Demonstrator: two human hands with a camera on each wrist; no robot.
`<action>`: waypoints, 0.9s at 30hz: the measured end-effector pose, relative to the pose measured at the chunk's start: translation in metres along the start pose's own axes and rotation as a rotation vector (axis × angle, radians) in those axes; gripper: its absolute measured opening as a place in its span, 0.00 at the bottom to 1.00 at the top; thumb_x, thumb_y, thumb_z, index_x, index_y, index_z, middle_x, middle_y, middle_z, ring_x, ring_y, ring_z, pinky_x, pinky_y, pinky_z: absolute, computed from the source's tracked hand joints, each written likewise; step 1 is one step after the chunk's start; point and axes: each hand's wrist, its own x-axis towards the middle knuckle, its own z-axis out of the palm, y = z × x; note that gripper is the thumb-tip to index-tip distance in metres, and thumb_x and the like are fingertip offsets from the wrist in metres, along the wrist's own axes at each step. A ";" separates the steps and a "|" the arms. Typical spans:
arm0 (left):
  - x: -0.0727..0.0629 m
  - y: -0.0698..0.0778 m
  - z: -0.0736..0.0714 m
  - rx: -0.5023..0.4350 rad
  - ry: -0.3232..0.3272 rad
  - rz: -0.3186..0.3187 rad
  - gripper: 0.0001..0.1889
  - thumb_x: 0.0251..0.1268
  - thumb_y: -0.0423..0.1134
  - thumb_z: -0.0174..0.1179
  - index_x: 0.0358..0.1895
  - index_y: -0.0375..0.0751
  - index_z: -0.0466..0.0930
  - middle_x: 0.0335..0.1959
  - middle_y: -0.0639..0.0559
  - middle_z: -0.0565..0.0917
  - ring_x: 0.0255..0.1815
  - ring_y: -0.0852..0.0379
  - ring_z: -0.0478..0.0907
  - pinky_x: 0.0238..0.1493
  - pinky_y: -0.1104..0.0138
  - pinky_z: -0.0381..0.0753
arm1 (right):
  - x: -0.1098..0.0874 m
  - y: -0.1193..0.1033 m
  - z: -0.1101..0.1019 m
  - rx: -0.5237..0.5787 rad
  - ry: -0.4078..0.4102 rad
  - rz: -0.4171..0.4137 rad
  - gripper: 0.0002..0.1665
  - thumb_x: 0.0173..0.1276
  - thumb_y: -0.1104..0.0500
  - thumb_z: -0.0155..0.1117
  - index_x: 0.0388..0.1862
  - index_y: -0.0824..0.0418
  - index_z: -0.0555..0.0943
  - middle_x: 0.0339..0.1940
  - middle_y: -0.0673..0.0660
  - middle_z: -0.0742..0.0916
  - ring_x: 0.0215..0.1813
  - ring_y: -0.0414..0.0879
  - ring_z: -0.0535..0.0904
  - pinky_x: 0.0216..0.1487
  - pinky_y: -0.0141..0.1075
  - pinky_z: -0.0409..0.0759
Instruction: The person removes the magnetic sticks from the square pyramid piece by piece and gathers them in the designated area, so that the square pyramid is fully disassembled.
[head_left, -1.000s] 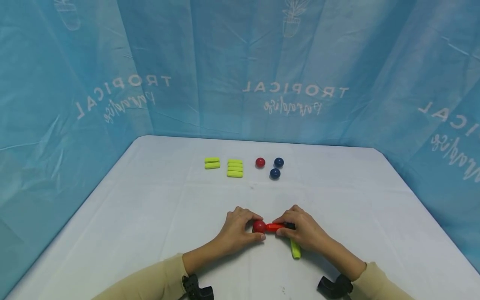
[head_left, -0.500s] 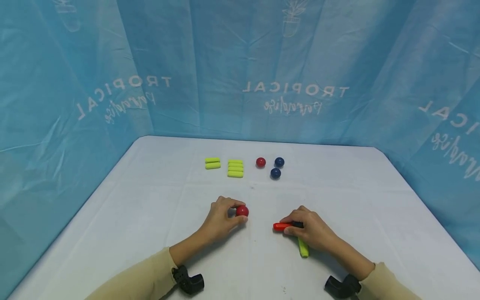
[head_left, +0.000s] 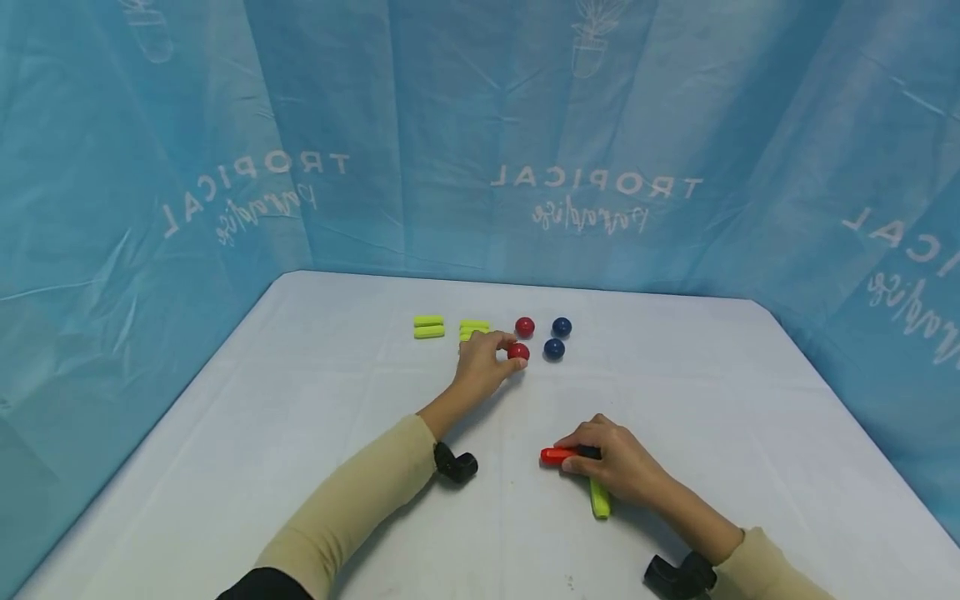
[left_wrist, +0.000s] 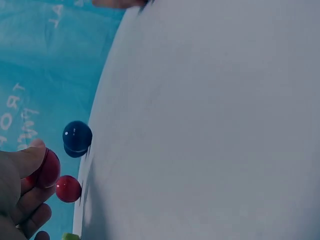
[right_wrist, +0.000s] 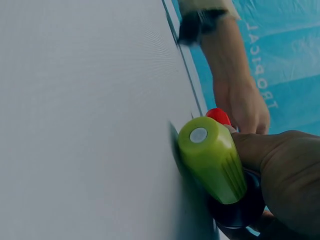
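Note:
At the back of the table, my left hand [head_left: 480, 362] pinches a red ball [head_left: 518, 353] between thumb and fingers. It stands just in front of a second red ball [head_left: 525, 327]; the left wrist view shows the held ball [left_wrist: 49, 170] close beside the other. Nearer the front, my right hand [head_left: 621, 465] grips a red rod [head_left: 557, 456] and a dark ball [right_wrist: 235, 212], partly covered by the fingers. A yellow-green rod [head_left: 600, 500] with a pale round end juts from that ball toward the front.
Two dark blue balls [head_left: 554, 349] lie just right of the red ones. Two yellow-green rods [head_left: 429, 332] lie at the back left, with another stack of yellow-green rods [head_left: 474, 324] partly hidden by my left hand. A blue printed curtain [head_left: 450, 125] surrounds the white table [head_left: 300, 417].
My left hand pulled the red ball off the red rod's end and carried it left, then away to the back beside the other red ball. The right hand shifted slightly right, keeping its hold.

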 end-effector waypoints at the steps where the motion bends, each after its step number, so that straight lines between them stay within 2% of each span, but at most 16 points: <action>1: 0.005 0.001 0.003 0.024 0.004 0.006 0.24 0.54 0.48 0.68 0.55 0.48 0.78 0.48 0.53 0.83 0.51 0.55 0.69 0.51 0.60 0.64 | 0.000 0.000 0.000 -0.003 0.002 -0.006 0.13 0.57 0.52 0.70 0.43 0.45 0.85 0.35 0.38 0.85 0.41 0.35 0.73 0.41 0.29 0.74; 7: 0.025 0.006 0.017 0.220 0.030 0.003 0.23 0.54 0.52 0.67 0.54 0.52 0.80 0.45 0.54 0.83 0.48 0.56 0.70 0.47 0.62 0.62 | 0.000 -0.002 0.001 -0.012 0.011 -0.030 0.13 0.57 0.52 0.70 0.43 0.46 0.85 0.36 0.37 0.85 0.41 0.34 0.72 0.41 0.29 0.73; 10: 0.030 0.008 0.020 0.273 0.038 -0.012 0.24 0.54 0.52 0.67 0.55 0.52 0.80 0.46 0.53 0.84 0.49 0.55 0.70 0.48 0.61 0.62 | 0.001 -0.002 0.002 -0.019 0.013 -0.035 0.14 0.57 0.52 0.70 0.43 0.45 0.85 0.36 0.37 0.85 0.42 0.34 0.72 0.41 0.30 0.73; 18: 0.037 0.009 0.024 0.277 0.000 -0.062 0.24 0.55 0.52 0.66 0.56 0.51 0.79 0.49 0.52 0.83 0.51 0.54 0.70 0.50 0.59 0.62 | 0.001 -0.004 0.003 -0.064 0.011 -0.035 0.17 0.57 0.50 0.70 0.46 0.47 0.84 0.40 0.39 0.85 0.44 0.35 0.71 0.45 0.32 0.74; 27: 0.039 0.011 0.026 0.289 -0.008 -0.063 0.25 0.56 0.52 0.65 0.57 0.50 0.78 0.48 0.51 0.82 0.50 0.54 0.69 0.51 0.59 0.62 | -0.008 -0.005 -0.012 -0.144 0.046 0.108 0.23 0.52 0.48 0.73 0.49 0.50 0.83 0.42 0.43 0.85 0.42 0.38 0.68 0.40 0.32 0.70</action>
